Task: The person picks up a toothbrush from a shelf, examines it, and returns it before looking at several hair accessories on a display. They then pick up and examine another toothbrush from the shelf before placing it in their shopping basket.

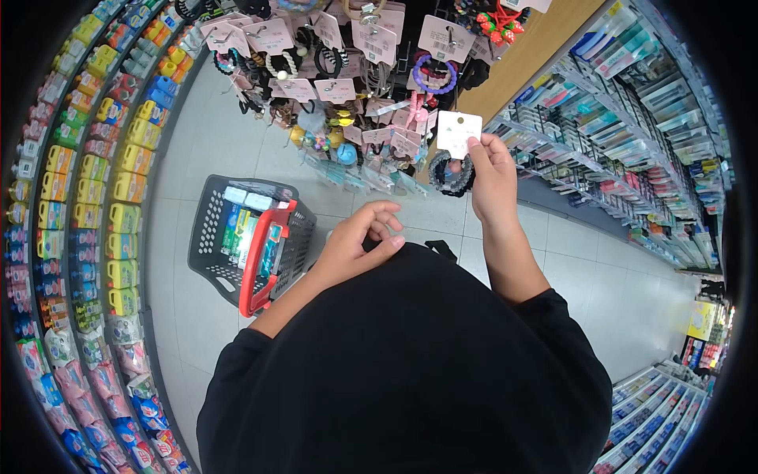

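Observation:
My right hand [493, 170] pinches a white card [459, 130] with a bundle of dark grey and black hair ties [452, 175] hanging from its lower part. It is held up just right of the display rack, where many carded hair accessories [375, 43] hang, among them a purple beaded hair tie [434, 75]. My left hand [367, 233] is in front of my body with fingers loosely curled and apart, and nothing shows in it. Left of it, a grey shopping basket [207, 229] with a red handle [257, 261] stands on the floor, holding several packaged goods.
Shelves of yellow bottles [122, 221] and bagged products run along the left. On the right, a stationery rack [600, 118] stands beside a wooden panel [545, 51]. Another low shelf [655, 419] is at the lower right. Pale floor tiles [580, 284] lie between them.

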### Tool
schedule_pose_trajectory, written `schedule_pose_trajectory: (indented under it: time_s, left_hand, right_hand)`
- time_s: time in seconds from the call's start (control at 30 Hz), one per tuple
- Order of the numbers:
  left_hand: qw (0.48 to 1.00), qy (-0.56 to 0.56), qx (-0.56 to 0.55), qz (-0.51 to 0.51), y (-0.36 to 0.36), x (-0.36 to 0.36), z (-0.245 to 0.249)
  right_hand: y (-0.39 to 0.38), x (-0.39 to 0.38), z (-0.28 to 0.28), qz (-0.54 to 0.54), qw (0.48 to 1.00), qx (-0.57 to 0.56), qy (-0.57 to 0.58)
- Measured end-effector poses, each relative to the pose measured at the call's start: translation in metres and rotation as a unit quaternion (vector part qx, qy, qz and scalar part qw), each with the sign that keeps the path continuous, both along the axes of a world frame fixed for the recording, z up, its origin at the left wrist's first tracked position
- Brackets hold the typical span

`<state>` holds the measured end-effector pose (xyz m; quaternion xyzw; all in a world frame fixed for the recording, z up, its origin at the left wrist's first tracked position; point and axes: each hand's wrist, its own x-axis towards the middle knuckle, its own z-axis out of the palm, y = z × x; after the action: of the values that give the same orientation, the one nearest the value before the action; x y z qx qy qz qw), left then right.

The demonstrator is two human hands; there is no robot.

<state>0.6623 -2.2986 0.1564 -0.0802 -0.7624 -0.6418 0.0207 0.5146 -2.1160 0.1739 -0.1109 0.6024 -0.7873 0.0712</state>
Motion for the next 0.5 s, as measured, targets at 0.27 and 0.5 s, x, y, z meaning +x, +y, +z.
schedule_pose_trajectory:
  time_s: [0.27,0.5]
  left_hand:
    - [1.0,-0.018,-0.018,-0.015,-0.002,0.005,-0.002]
    - [0.999,0.002,-0.032,0.017,-0.01,0.011,-0.001]
  right_hand:
    - [-0.007,-0.013,-0.006,-0.024,1.0,-0.002,-0.016]
    - [-0.014,-0.04,-0.026,-0.041,0.999,0.035,-0.007]
